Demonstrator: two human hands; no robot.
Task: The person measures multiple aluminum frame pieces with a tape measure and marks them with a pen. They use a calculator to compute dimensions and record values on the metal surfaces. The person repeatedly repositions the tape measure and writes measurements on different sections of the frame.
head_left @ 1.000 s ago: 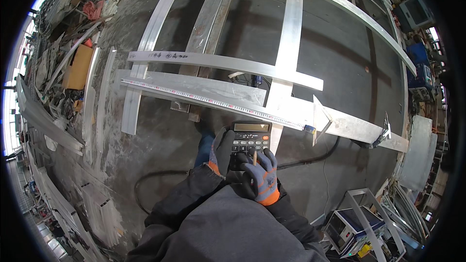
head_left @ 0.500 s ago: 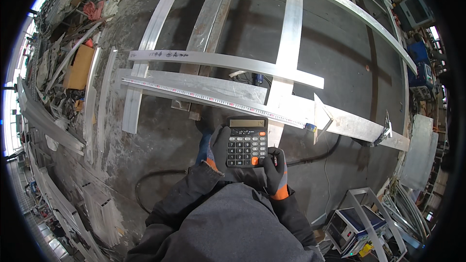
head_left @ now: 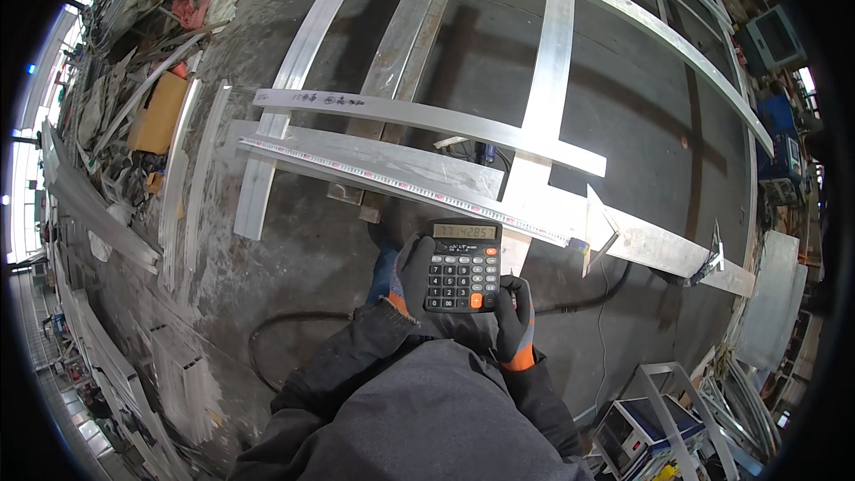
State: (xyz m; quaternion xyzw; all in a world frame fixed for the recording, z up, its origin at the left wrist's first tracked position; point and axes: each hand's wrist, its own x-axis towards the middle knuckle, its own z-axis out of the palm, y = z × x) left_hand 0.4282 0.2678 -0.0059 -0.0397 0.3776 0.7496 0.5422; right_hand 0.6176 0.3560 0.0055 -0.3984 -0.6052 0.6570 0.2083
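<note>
Calculator (head_left: 460, 281): longer digit row (head_left: 465, 232) than before; left hand (head_left: 411, 274) grips it; right hand (head_left: 514, 319) beside, grip unclear.

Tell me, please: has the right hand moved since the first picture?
Yes, the right hand moved right, off the calculator's keys, judged against the tape measure.

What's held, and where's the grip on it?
Calculator, by its left side, in the left hand. Right hand near its lower right corner; whether it holds anything is unclear.

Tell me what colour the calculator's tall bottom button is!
The tall bottom button is orange, seen best in the head view.
</note>
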